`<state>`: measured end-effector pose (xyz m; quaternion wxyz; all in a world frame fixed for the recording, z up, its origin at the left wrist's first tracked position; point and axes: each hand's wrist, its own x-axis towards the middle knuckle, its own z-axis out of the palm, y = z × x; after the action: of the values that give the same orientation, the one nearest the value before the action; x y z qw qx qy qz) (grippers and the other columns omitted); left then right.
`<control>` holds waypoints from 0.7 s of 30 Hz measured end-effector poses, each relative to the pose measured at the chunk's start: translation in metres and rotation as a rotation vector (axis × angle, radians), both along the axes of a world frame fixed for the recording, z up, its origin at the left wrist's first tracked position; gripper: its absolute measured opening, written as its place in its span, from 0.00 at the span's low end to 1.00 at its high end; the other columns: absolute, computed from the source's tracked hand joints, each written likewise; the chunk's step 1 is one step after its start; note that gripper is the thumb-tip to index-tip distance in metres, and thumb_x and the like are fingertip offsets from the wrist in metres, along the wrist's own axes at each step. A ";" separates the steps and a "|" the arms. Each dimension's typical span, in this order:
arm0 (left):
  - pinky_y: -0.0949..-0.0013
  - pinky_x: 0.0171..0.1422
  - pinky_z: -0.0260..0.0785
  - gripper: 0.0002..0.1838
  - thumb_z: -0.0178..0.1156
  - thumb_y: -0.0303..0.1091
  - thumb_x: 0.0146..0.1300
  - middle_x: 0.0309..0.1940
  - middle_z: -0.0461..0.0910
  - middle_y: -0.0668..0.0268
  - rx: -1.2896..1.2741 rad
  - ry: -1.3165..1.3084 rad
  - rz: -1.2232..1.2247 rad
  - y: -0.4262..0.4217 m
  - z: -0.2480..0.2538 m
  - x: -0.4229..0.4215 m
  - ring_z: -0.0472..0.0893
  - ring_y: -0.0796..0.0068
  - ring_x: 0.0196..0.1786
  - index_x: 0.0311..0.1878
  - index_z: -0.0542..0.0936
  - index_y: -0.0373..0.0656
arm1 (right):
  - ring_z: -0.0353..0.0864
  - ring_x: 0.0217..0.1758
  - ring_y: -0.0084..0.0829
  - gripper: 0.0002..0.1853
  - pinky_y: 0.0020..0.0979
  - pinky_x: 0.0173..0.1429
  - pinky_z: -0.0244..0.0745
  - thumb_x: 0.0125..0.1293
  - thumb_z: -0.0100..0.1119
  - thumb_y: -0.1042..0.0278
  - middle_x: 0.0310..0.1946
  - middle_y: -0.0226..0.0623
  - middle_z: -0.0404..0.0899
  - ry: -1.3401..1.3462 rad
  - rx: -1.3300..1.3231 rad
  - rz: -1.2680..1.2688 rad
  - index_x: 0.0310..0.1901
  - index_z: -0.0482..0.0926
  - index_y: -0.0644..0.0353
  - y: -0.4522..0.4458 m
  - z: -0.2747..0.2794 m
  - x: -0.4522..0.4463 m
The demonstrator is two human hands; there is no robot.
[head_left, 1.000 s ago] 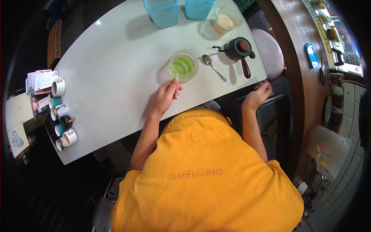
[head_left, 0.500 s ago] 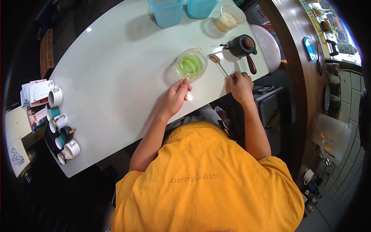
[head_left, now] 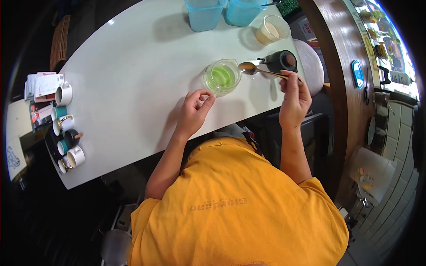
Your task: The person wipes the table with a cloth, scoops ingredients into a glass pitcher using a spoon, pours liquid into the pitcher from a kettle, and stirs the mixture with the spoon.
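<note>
A clear glass cup (head_left: 222, 78) with green liquid stands on the white table (head_left: 133, 84). At its near edge my left hand (head_left: 195, 109) pinches the glass handle between thumb and finger. My right hand (head_left: 295, 99) grips the end of a metal spoon (head_left: 264, 71), raised off the table, its bowl just right of the cup's rim. Behind the spoon is a dark pot (head_left: 280, 60), partly covered by the spoon and my fingers.
Two blue containers (head_left: 205, 15) and a clear tub with pale contents (head_left: 269, 32) stand at the back. Several cups, among them a white mug (head_left: 75, 156), line the left edge near papers (head_left: 48, 85). A round stool (head_left: 309, 66) is beyond the right edge.
My right hand has come over the table, taken hold of the spoon and lifted it towards the glass cup. My left hand has stayed at the cup's handle.
</note>
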<state>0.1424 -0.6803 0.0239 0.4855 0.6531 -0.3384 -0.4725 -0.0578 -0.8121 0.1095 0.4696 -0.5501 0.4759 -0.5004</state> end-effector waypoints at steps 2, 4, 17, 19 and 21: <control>0.80 0.34 0.65 0.15 0.62 0.42 0.67 0.42 0.73 0.66 0.002 -0.013 0.025 -0.001 0.002 -0.004 0.67 0.85 0.26 0.47 0.80 0.40 | 0.77 0.35 0.21 0.09 0.21 0.40 0.68 0.71 0.56 0.70 0.33 0.32 0.82 0.067 -0.077 0.188 0.41 0.83 0.65 -0.004 -0.003 0.016; 0.81 0.33 0.64 0.14 0.63 0.40 0.67 0.41 0.73 0.69 -0.072 0.033 0.066 -0.002 -0.006 -0.009 0.66 0.87 0.26 0.47 0.80 0.39 | 0.78 0.34 0.28 0.04 0.26 0.40 0.68 0.65 0.61 0.72 0.32 0.33 0.83 0.324 -0.326 0.357 0.38 0.83 0.62 -0.016 -0.013 0.025; 0.80 0.37 0.64 0.15 0.52 0.42 0.74 0.35 0.80 0.74 0.000 0.061 0.109 -0.005 -0.010 -0.026 0.67 0.87 0.30 0.43 0.81 0.40 | 0.71 0.39 0.32 0.03 0.35 0.47 0.59 0.59 0.66 0.66 0.29 0.22 0.81 0.696 -0.785 0.451 0.35 0.84 0.50 -0.032 -0.051 0.041; 0.80 0.38 0.64 0.15 0.53 0.42 0.73 0.35 0.81 0.74 -0.025 0.068 0.112 -0.005 -0.010 -0.027 0.67 0.87 0.30 0.43 0.81 0.40 | 0.71 0.39 0.31 0.03 0.36 0.47 0.59 0.59 0.66 0.65 0.29 0.22 0.82 0.673 -0.760 0.471 0.35 0.85 0.50 -0.033 -0.051 0.042; 0.79 0.38 0.64 0.15 0.53 0.42 0.73 0.35 0.81 0.74 -0.020 0.060 0.134 -0.005 -0.009 -0.029 0.67 0.87 0.30 0.43 0.81 0.39 | 0.70 0.39 0.32 0.04 0.36 0.47 0.59 0.60 0.66 0.64 0.29 0.22 0.82 0.653 -0.729 0.519 0.35 0.85 0.50 -0.034 -0.053 0.043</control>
<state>0.1130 -0.6855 0.0154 0.5324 0.6550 -0.2838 -0.4549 -0.0144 -0.8457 0.0569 0.1849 -0.9028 0.2415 -0.3039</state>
